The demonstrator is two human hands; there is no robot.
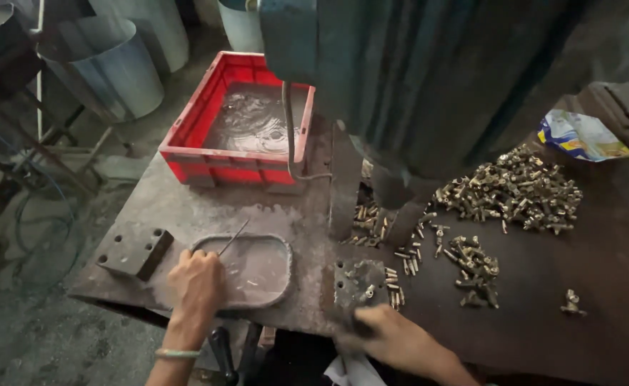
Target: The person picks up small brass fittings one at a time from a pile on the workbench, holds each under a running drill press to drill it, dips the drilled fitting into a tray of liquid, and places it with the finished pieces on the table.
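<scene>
Left hand: closed on thin metal rod over shallow tray. Right hand: grip unclear, at drilled steel block. Risk: brass fittings knocked off table.

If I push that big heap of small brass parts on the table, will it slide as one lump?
Probably not. The heap of brass parts is loose, separate pieces, so it would likely spread and scatter. Many look roughly cylindrical, so strays may roll across the table. For its size, metal should feel heavy.
</scene>
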